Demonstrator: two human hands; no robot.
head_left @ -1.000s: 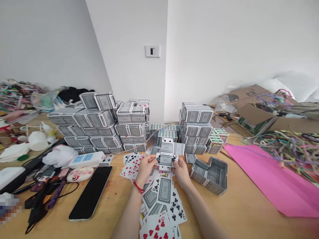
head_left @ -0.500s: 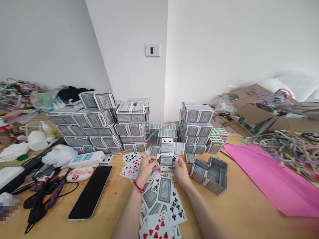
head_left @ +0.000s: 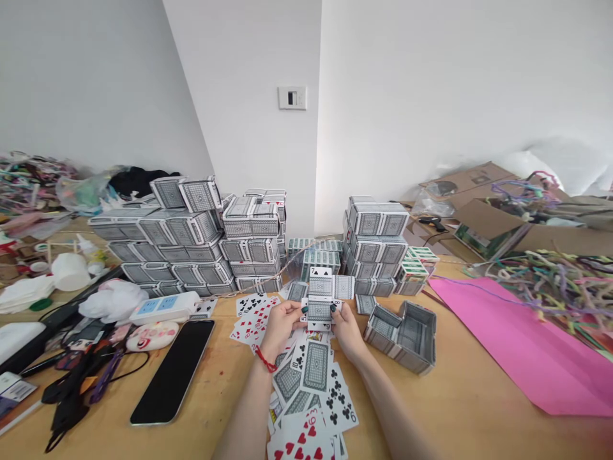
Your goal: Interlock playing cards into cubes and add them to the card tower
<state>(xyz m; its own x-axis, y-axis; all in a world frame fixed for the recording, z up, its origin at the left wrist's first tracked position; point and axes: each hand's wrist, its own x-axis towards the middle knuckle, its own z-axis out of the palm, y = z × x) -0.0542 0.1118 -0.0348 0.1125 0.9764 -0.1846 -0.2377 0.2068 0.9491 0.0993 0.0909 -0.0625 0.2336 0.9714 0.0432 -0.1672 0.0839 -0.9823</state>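
Both my hands grip a small piece made of folded playing cards (head_left: 319, 310), with grey patterned backs facing up and white flaps at its edges. My left hand (head_left: 282, 324), with a red string on the wrist, pinches its left side. On the opposite side my right hand (head_left: 348, 329) holds the flap marked 8. Loose playing cards (head_left: 316, 365) lie spread on the table under and below the hands, some face up, some face down. An unfinished-looking open box of folded cards (head_left: 407, 338) sits right of my right hand.
Stacks of card-built blocks stand at the left (head_left: 177, 236) and right (head_left: 376, 243). Green card packs (head_left: 313, 259) are between them. A phone (head_left: 173, 370), power strip (head_left: 165, 308) and black glue gun (head_left: 71, 396) lie left; pink paper (head_left: 522, 351) and a cardboard box (head_left: 531, 230) lie right.
The view has shifted very slightly. My hands keep the same hold on the folded cards, with no other visible movement.
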